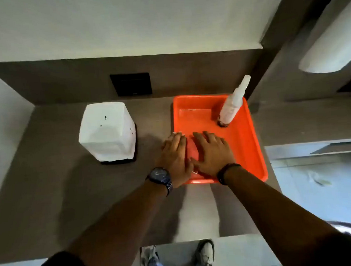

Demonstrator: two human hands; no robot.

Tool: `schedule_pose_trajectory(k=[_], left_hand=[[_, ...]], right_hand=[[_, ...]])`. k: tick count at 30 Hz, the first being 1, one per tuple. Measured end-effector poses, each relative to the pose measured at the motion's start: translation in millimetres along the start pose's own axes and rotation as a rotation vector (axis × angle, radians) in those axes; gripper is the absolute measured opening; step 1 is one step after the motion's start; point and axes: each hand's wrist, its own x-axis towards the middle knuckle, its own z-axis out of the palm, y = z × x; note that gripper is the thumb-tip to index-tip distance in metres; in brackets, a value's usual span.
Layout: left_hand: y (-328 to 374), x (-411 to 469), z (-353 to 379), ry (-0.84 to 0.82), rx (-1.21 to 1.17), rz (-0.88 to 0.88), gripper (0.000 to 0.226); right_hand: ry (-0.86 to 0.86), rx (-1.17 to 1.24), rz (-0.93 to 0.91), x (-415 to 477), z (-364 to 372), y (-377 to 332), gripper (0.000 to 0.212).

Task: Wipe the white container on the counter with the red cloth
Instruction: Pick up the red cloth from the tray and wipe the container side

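The white container (107, 130) stands on the grey counter (57, 179), left of an orange tray (250, 141). The red cloth (193, 152) lies in the tray's near left part, mostly hidden under my hands. My left hand (175, 157) rests flat over the tray's left rim and the cloth's left side, fingers straight. My right hand (212, 153) presses flat on the cloth's right side, fingers spread. Neither hand has its fingers curled around the cloth. The container stands apart from both hands, untouched.
A white spray bottle (233, 103) stands in the tray's far right corner. A black plate (131, 84) is set in the back wall. The counter's front edge is near my feet. A white fixture (332, 37) hangs at upper right.
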Motion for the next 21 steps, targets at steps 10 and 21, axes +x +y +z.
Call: schedule_pose_trajectory(k=[10,21], left_hand=[[-2.7,6.6,-35.5,0.006,0.032,0.036,0.071],[-103.7,37.3,-201.6,-0.155,0.352,-0.069,0.143]], right_hand=[[0.072,-0.033,0.121,16.3,14.9,-13.4,0.054],[0.477,1.257,0.108,58.9,-48.2,-117.3,0.046]])
